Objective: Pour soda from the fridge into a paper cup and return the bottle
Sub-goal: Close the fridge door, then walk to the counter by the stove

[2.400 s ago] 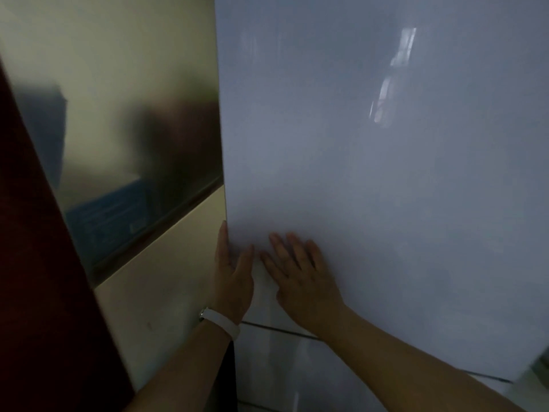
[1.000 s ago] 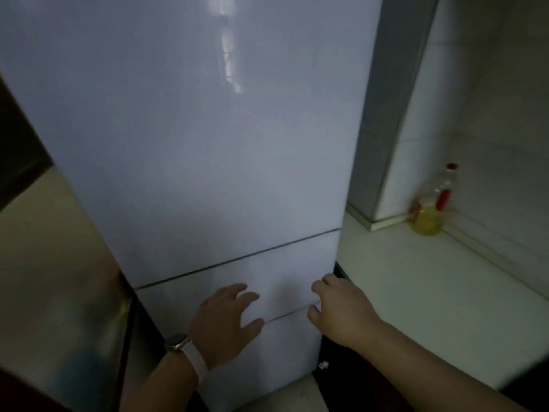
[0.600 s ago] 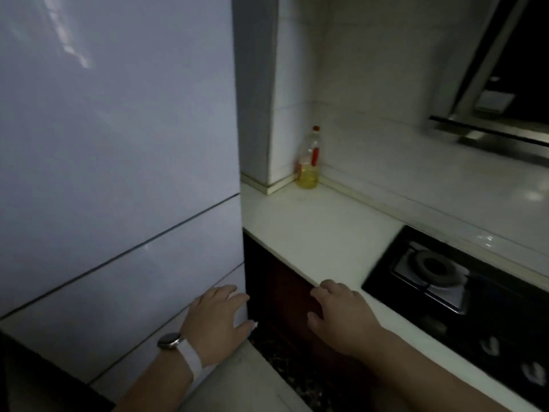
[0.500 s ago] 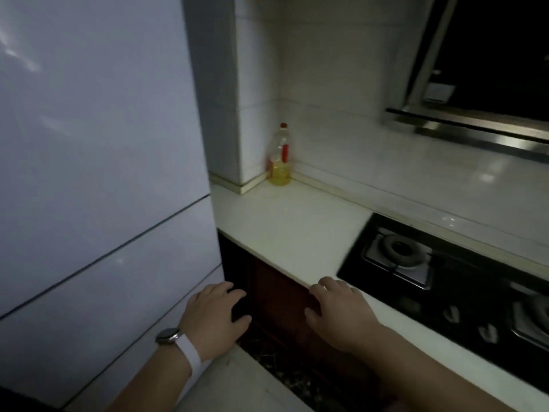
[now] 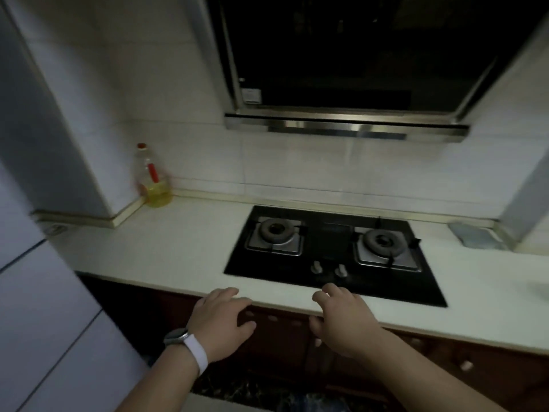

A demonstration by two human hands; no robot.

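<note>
Dim kitchen, seen from the head view. The fridge [image 5: 35, 278] is seen at the left edge, doors shut: pale glossy panels split by thin dark seams that run diagonally in the frame. Its long axis stands upright. Neither soda bottle nor paper cup is seen in the frame.

Left hand [image 5: 221, 322] is held palm down, fingers spread and loosely curled, nothing gripped; it hangs over the front edge of the white surface [image 5: 166, 248]. Whether the fingertips touch the edge cannot be told. A smartwatch [image 5: 185, 343] on a white strap is worn at the left wrist.

Right hand [image 5: 341, 318] is likewise open, palm down, fingers slightly bent, empty, just beside the near edge of the black gas hob [image 5: 329, 251]. Both hands are set apart from each other.

The hob is set into the surface, with two ring burners and two knobs near its front. A range hood [image 5: 344, 84] is mounted above it. An oil bottle [image 5: 151, 179], red-capped, with yellow liquid low in it, stands upright in the back corner against the tiled wall, well apart from both hands. Dark cabinet fronts [image 5: 282, 337] are seen under the surface.
</note>
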